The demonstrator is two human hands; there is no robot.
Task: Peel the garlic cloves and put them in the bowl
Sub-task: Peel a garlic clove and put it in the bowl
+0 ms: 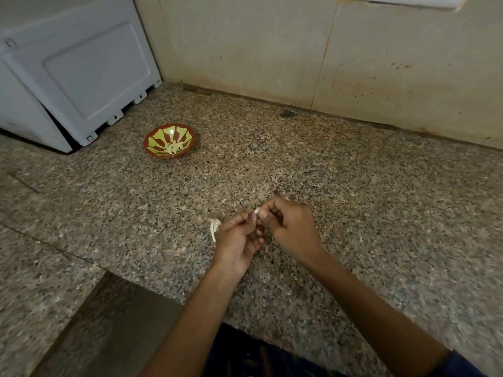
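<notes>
Speckled granite makes up the surface, which runs back to a wall of pale, stained tiles. At the far left corner of the surface stands a white appliance, tilted in this wide view.

Just in front of the appliance, toward the far left of the surface, sits a small bowl, red-brown outside with a green and red striped pattern inside. Several pale peeled cloves lie in its bottom.

Both hands are held close together over the middle of the surface, near its front edge. The left hand has its fingers curled inward, thumb and forefinger pinching a garlic clove, of which only a small pale tip shows above the fingertips. The right hand is curled as well, its thumb and forefinger nipping the same clove from the other side, so that the two hands touch at the fingertips.

Just left of the left hand, a scrap of white garlic skin lies on the surface, partly hidden by the hand. The bowl is well apart from the hands, farther back and to the left.

A dark blue garment shows at the bottom edge of the view.
</notes>
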